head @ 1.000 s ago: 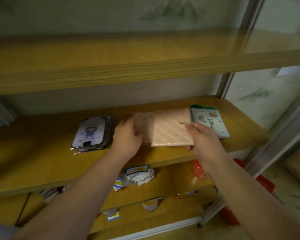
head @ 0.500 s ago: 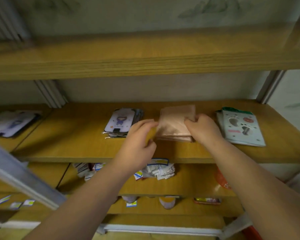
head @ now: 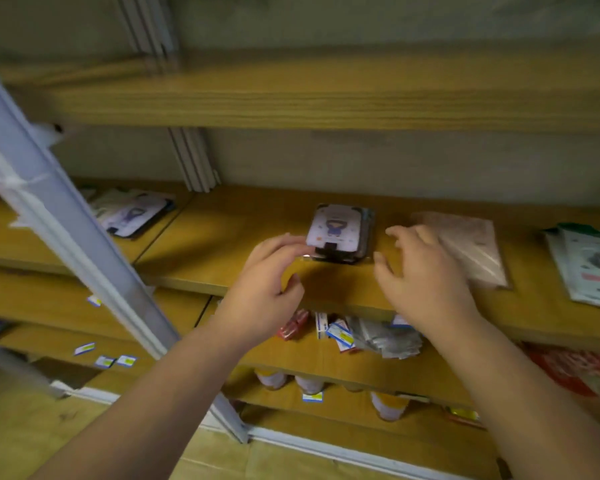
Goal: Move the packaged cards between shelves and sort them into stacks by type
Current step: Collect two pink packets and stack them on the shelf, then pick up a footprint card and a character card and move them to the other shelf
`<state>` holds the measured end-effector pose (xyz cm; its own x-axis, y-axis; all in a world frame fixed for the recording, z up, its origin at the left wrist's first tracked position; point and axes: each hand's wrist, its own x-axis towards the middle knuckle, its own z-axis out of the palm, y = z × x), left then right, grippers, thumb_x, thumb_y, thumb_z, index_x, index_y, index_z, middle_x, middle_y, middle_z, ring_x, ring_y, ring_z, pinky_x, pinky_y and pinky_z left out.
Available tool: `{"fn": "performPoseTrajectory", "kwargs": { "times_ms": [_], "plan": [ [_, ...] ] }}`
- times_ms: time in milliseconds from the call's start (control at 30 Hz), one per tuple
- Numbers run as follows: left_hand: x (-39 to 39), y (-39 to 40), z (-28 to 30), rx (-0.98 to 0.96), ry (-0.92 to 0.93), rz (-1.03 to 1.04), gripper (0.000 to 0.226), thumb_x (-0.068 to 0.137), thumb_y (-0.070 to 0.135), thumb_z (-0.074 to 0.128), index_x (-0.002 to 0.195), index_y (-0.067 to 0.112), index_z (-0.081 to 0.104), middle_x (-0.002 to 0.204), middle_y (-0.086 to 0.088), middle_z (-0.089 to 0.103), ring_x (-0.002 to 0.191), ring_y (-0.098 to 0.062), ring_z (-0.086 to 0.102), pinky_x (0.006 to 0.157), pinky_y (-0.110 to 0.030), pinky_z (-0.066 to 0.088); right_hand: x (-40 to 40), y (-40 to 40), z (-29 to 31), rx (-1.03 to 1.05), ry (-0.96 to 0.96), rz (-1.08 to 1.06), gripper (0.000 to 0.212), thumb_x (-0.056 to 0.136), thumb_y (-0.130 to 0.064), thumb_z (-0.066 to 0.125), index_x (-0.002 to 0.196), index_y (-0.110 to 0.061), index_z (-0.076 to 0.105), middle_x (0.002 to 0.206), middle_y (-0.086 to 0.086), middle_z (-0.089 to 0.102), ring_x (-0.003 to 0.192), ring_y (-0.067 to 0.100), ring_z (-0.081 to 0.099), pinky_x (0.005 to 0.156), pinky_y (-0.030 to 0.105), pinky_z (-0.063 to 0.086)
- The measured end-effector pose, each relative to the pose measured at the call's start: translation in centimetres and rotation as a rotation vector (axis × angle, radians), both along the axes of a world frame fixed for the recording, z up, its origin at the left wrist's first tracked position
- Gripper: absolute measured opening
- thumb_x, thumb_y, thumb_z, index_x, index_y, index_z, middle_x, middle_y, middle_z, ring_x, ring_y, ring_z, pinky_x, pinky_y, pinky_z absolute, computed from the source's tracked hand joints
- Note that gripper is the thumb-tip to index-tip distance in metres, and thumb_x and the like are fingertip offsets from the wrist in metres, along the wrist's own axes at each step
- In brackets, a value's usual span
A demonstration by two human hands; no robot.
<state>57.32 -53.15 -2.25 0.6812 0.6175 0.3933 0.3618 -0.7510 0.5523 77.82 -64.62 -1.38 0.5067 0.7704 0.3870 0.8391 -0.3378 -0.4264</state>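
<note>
1. No writing or brand can be read anywhere; the frame is blurred, and the small blue-and-yellow price tags on the shelf edges show only colour
2. The lilac card stack, printed with a small cartoon figure, lies on the wooden shelf between the two hands
3. The left hand has its fingers curved, fingertips touching the stack's near left corner; whether they pinch it is too blurred to tell
4. The right hand hovers just right of that stack, fingers spread and loosely bent, holding nothing
5. A pink card stack lies flat just beyond the right hand, its near left part hidden by the fingers
6. A white-and-green card stack at the right is cut off by the frame edge
7. More lilac packages lie on the shelf to the far left, partly hidden behind a pale upright post
8. Loose packets on the lower shelf are too smeared to identify
</note>
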Motion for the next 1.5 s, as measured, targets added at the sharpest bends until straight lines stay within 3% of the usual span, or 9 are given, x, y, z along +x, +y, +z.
{"fn": "performPoseTrajectory", "kwargs": {
  "times_ms": [167, 300, 433, 567, 733, 867, 1000, 1333, 1500],
  "plan": [
    [-8.7, 3.8, 0.5, 0.053, 0.024, 0.042, 0.043, 0.089, 0.011, 0.060, 0.130, 0.023, 0.061, 0.142, 0.008, 0.050, 0.143, -0.009, 0.032, 0.114, -0.018, 0.024, -10.4, 5.1, -0.1, 0.002, -0.031, 0.239, 0.040, 0.091, -0.038, 0.057, 0.126, -0.019, 0.060, 0.119, 0.000, 0.058, 0.112, 0.021, 0.054, 0.094, 0.036, 0.046],
    [-17.5, 7.4, 1.0, 0.050, -0.090, 0.088, 0.041, 0.086, 0.017, 0.058, 0.126, 0.020, 0.065, 0.137, 0.002, 0.056, 0.134, -0.013, 0.046, 0.113, -0.032, 0.036, -19.1, 10.0, 0.2, -0.012, -0.053, 0.318, 0.038, 0.093, -0.040, 0.055, 0.127, -0.025, 0.059, 0.122, -0.007, 0.055, 0.112, 0.014, 0.052, 0.093, 0.030, 0.043],
    [-26.6, 11.2, 1.5, 0.087, -0.216, 0.025, 0.034, 0.087, 0.006, 0.058, 0.117, 0.014, 0.070, 0.120, 0.005, 0.066, 0.119, -0.010, 0.060, 0.100, -0.036, 0.049, -28.1, 13.9, 0.7, 0.021, -0.032, 0.347, 0.034, 0.093, -0.042, 0.051, 0.124, -0.032, 0.057, 0.118, -0.017, 0.053, 0.109, 0.002, 0.049, 0.085, 0.021, 0.042],
    [-32.5, 14.1, 1.8, 0.166, -0.253, 0.003, 0.029, 0.085, 0.008, 0.054, 0.107, 0.014, 0.072, 0.100, 0.008, 0.069, 0.097, -0.009, 0.065, 0.084, -0.027, 0.051, -35.2, 16.5, 1.1, 0.016, 0.010, 0.433, 0.033, 0.094, -0.039, 0.051, 0.125, -0.031, 0.058, 0.118, -0.018, 0.054, 0.111, 0.001, 0.050, 0.091, 0.025, 0.048],
    [-35.4, 17.9, 1.3, 0.025, -0.056, 0.291, 0.047, 0.086, 0.038, 0.049, 0.131, 0.026, 0.061, 0.124, 0.012, 0.061, 0.112, -0.012, 0.057, 0.089, -0.028, 0.047, -40.4, 19.2, 1.1, 0.045, 0.043, 0.503, 0.035, 0.094, -0.035, 0.053, 0.127, -0.025, 0.060, 0.121, -0.013, 0.057, 0.112, 0.004, 0.052, 0.096, 0.026, 0.046],
    [-36.7, 20.9, 0.9, -0.017, 0.057, 0.474, 0.048, 0.088, 0.031, 0.060, 0.136, 0.026, 0.056, 0.133, 0.005, 0.059, 0.103, -0.022, 0.059, 0.081, -0.031, 0.044, -42.3, 22.6, 1.3, 0.028, -0.002, 0.478, 0.041, 0.093, -0.036, 0.055, 0.131, -0.022, 0.056, 0.127, -0.006, 0.055, 0.117, 0.013, 0.051, 0.099, 0.031, 0.045],
    [-38.3, 23.1, 0.5, -0.007, 0.098, 0.580, 0.049, 0.089, 0.032, 0.059, 0.137, 0.022, 0.056, 0.135, 0.001, 0.059, 0.121, -0.022, 0.052, 0.089, -0.034, 0.043, -43.0, 25.9, 1.7, -0.055, -0.071, 0.418, 0.045, 0.092, -0.044, 0.053, 0.132, -0.022, 0.051, 0.129, -0.003, 0.051, 0.117, 0.017, 0.051, 0.091, 0.036, 0.049],
    [-41.0, 34.1, -1.1, -0.070, 0.181, 0.549, 0.060, 0.093, 0.052, 0.052, 0.146, 0.023, 0.047, 0.143, -0.005, 0.054, 0.129, -0.029, 0.047, 0.101, -0.043, 0.042, -44.2, 32.9, 0.4, -0.156, -0.093, 0.263, 0.058, 0.093, -0.046, 0.054, 0.144, -0.022, 0.042, 0.137, -0.004, 0.048, 0.125, 0.016, 0.047, 0.103, 0.034, 0.043],
    [-41.1, 42.1, -1.2, 0.015, 0.481, 0.582, 0.080, 0.088, 0.078, 0.029, 0.142, 0.020, 0.046, 0.137, -0.015, 0.057, 0.123, -0.036, 0.050, 0.097, -0.043, 0.041, -46.3, 36.4, -0.3, -0.179, -0.059, 0.135, 0.058, 0.094, -0.046, 0.052, 0.146, -0.023, 0.040, 0.141, -0.003, 0.046, 0.129, 0.016, 0.043, 0.108, 0.035, 0.039]
  ]
}}
